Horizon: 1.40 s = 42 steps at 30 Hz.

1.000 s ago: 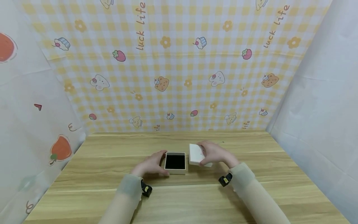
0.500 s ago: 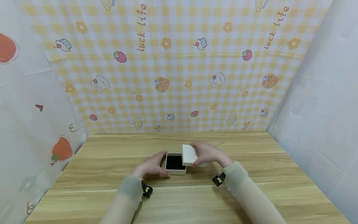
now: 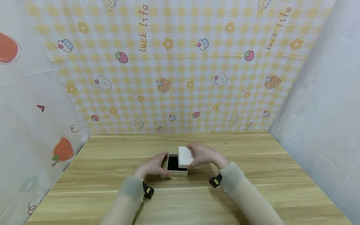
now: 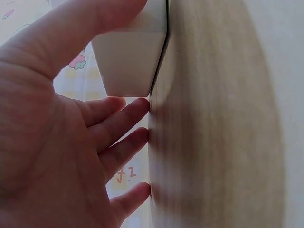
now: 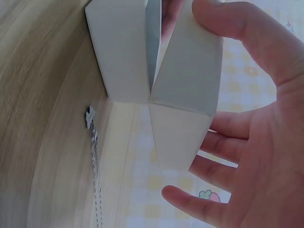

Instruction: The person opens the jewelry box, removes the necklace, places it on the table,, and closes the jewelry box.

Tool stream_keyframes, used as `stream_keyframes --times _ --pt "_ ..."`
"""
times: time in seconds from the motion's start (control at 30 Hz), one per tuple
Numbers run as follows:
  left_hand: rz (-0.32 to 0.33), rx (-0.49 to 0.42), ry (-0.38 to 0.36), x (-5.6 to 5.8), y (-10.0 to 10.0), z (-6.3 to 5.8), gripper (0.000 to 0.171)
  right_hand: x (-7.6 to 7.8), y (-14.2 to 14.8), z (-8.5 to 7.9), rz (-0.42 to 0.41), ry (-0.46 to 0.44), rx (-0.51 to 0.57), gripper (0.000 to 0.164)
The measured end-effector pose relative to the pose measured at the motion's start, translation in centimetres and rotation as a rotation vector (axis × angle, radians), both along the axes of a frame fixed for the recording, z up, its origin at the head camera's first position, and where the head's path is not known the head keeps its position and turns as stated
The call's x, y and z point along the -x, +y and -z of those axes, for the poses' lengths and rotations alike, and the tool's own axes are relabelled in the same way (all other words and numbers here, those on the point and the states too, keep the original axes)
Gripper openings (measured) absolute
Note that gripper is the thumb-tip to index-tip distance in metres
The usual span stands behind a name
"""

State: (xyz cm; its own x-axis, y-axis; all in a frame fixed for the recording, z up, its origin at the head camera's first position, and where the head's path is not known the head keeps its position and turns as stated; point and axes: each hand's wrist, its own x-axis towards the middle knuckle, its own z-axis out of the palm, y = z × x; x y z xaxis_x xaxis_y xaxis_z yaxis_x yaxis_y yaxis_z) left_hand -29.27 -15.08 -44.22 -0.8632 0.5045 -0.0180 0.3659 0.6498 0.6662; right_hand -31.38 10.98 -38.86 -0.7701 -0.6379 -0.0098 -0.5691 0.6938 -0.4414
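A small white box base [image 3: 177, 173] with a black lining sits on the table in the head view. My left hand [image 3: 153, 166] holds it from the left, thumb on the near side [image 4: 128, 61] and fingers at the far side. A white lid [image 3: 185, 156] is tilted over the right part of the base, hiding some of the lining. My right hand [image 3: 203, 155] grips this lid between thumb and fingers. In the right wrist view, one lower edge of the lid [image 5: 183, 71] meets the base's wall [image 5: 121, 52], while a gap widens between them away from that edge.
A silver chain necklace [image 5: 94, 147] with a small pendant [image 5: 90, 117] lies on the wooden table [image 3: 180, 203] to the right of the box. Behind the table hangs a yellow checked cloth [image 3: 180, 68]. White cloths stand at the left and right sides.
My right hand has brought the lid leftward, from beside the base to partly above it. My left hand and the base have stayed in place.
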Motion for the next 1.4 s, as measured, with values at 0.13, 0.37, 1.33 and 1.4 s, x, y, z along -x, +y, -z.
stream_keyframes --times 0.13,0.37,1.33,1.4 --pt "0.008 -0.013 0.003 0.0 0.0 0.0 0.094 0.0 -0.6 0.0 0.015 0.018 -0.018 0.09" --pt "0.028 -0.011 0.028 0.0 0.0 -0.1 0.088 -0.4 -1.7 0.0 0.044 0.031 -0.035 0.089" --pt "-0.01 0.013 0.01 -0.3 0.1 -0.2 0.095 -0.7 -4.2 1.2 0.038 0.074 -0.059 0.086" --pt "-0.009 0.018 0.015 -0.2 0.1 -0.1 0.095 -0.8 -4.4 1.1 0.04 0.071 -0.064 0.085"
